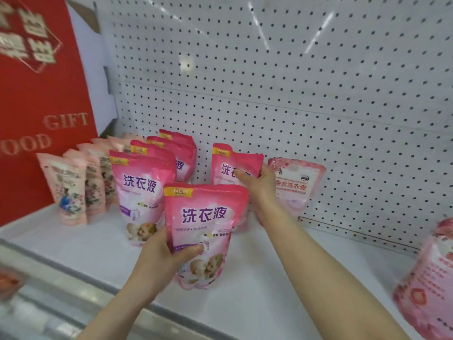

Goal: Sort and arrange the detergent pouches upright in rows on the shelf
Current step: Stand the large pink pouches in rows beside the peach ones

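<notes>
Front pink pouch [204, 217] upright, lower left side gripped by left hand [164, 256]. Right hand [257, 184] grips rear pink pouch [226, 164] at right edge, just behind; both over white shelf [257, 295].

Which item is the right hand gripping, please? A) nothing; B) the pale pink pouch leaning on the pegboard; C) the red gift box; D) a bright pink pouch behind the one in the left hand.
D: the right hand curls round the rear bright pink pouch, behind the front bright pink pouch that the left hand holds.
</notes>
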Action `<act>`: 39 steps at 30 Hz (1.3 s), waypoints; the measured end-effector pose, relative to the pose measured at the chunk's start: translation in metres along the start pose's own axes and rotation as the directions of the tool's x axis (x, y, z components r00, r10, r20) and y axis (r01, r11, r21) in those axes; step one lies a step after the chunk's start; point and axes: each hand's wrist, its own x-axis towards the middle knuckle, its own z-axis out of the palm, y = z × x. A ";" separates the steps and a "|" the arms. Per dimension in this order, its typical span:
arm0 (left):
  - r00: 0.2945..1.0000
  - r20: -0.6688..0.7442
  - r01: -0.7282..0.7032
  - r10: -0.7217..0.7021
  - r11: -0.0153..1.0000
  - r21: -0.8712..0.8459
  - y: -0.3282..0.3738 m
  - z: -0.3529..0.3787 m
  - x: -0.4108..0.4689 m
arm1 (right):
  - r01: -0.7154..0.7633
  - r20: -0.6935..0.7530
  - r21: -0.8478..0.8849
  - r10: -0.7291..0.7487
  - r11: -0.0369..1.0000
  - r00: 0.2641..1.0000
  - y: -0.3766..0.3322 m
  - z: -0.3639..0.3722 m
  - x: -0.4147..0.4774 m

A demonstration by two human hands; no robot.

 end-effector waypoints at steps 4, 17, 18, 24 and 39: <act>1.000 -0.024 -0.013 0.014 1.000 0.025 0.001 0.002 0.002 | -0.043 0.041 -0.066 0.046 0.997 0.998 -0.003 0.020 0.031; 0.998 -0.055 -0.022 0.025 0.999 0.046 0.004 0.021 0.017 | 0.492 0.303 -0.512 -0.388 0.704 0.870 -0.063 0.010 0.032; 0.999 -0.042 -0.026 0.028 0.998 0.055 0.005 0.021 0.018 | 0.515 0.381 -0.453 -0.365 0.727 0.850 -0.076 0.003 0.021; 0.997 0.054 -0.059 0.053 0.993 0.106 0.008 0.027 0.037 | 0.630 0.707 -0.513 -0.129 0.583 0.696 -0.099 -0.017 -0.048; 0.750 0.209 -0.448 0.627 0.250 0.858 0.071 -0.088 0.110 | 0.335 0.253 -0.876 -0.261 0.346 0.931 -0.055 0.043 0.024</act>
